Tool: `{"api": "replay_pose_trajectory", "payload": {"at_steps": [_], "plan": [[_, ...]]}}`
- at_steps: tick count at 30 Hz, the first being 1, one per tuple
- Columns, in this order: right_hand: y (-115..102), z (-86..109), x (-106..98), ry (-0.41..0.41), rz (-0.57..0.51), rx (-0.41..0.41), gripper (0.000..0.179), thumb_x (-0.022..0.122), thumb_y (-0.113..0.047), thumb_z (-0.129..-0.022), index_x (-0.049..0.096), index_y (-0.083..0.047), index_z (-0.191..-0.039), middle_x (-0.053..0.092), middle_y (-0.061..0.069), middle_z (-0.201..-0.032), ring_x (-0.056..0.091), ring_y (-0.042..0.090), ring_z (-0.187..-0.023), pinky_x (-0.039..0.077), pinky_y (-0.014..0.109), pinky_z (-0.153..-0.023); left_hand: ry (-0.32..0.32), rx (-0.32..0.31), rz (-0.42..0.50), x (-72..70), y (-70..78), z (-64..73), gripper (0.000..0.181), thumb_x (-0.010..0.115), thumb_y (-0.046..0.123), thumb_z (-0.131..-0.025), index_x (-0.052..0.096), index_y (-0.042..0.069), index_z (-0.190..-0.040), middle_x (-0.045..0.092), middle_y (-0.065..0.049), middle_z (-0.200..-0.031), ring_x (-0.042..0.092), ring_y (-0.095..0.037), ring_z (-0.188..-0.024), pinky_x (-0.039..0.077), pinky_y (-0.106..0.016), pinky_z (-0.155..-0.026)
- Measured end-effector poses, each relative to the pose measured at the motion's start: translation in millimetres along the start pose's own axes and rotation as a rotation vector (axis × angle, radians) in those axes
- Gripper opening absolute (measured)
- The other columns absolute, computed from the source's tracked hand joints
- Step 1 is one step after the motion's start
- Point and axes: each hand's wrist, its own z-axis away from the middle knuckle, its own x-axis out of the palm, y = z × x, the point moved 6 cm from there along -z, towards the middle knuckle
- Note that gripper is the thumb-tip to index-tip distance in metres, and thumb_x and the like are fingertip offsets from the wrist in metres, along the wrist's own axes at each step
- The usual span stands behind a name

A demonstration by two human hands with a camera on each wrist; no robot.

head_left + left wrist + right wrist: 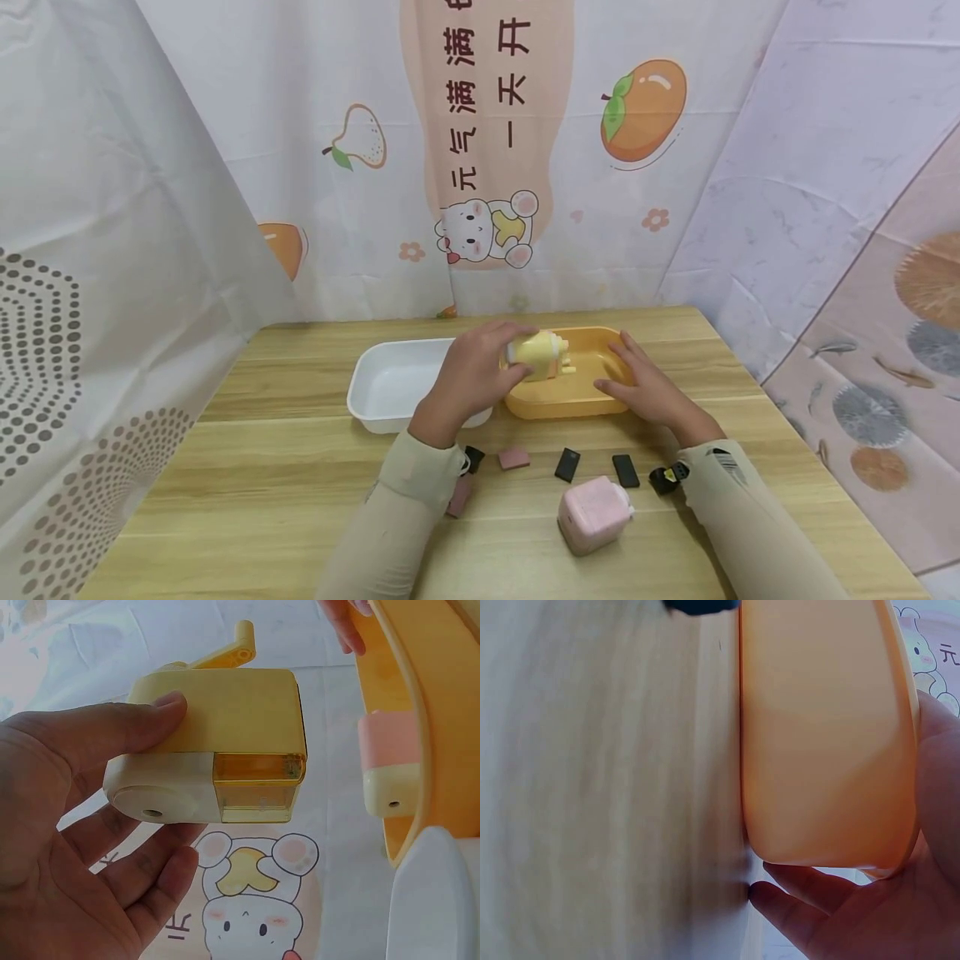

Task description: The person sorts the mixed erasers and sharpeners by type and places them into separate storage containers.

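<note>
1. White tray [375, 423]: it stands left of the middle of the worktop [262, 475], towards the far edge.
2. Left hand [478, 367]: it reaches across the white tray's right part, part-closed, with the thumb on top of the yellow sharpener and the fingers under it, gripping one end.
3. Dark pink block [460, 497] and black piece [473, 458]: both lie by the left cuff, partly hidden by it.
4. Small pink block [514, 457]: it lies in front of the gap between the trays.
5. Yellow sharpener [537, 353]: it is held up at the orange tray's left part, crank and clear drawer showing.
6. Orange tray [566, 409]: it stands just beside the white one, near the worktop's far edge; a pink-and-cream sharpener [390, 761] is inside.
7. Two black blocks [567, 465]: they lie in front of the orange tray.
8. Pink box [595, 513]: it sits nearest the viewer.
9. Right hand [651, 385]: half open, it holds the orange tray's right end, thumb over the rim, fingers outside.
10. Black piece with a yellow label [667, 478]: it lies beside the right cuff, towards the worktop's right edge.
</note>
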Motion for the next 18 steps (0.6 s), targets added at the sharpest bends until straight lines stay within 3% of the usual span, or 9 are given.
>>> {"api": "replay_pose_trajectory", "payload": {"at_steps": [4,11,18], "plan": [[0.3,-0.2,1.1,-0.003,-0.007,0.001,0.095,0.066,-0.054,-0.098,0.018,-0.006,-0.166,-0.010,0.012,-0.174,0.005,0.051,-0.157,0.015,0.075,-0.118,-0.007,-0.021,0.033,1.4,-1.5,-4.6,0.046,0.086,0.022,-0.085,0.072,0.019,-0.129,0.072,0.003,-0.130,0.067,-0.018,-0.123,0.057,-0.038,-0.098],[-0.3,-1.6,1.2,-0.001,-0.006,-0.005,0.096,0.066,-0.055,-0.098,0.018,-0.007,-0.166,-0.010,0.012,-0.174,0.004,0.051,-0.157,0.014,0.074,-0.119,0.003,-0.096,0.083,5.0,-10.0,-10.8,0.046,0.087,0.022,-0.085,0.073,0.022,-0.129,0.072,0.004,-0.130,0.067,-0.019,-0.123,0.056,-0.040,-0.097],[0.0,-1.1,-0.1,-0.002,-0.003,-0.001,0.096,0.066,-0.054,-0.098,0.018,-0.005,-0.166,-0.010,0.014,-0.174,0.005,0.052,-0.157,0.015,0.075,-0.118,-0.011,-0.119,0.095,18.5,-20.5,-14.8,0.047,0.088,0.022,-0.084,0.072,0.024,-0.128,0.071,0.005,-0.132,0.066,-0.019,-0.124,0.055,-0.040,-0.099]]}}
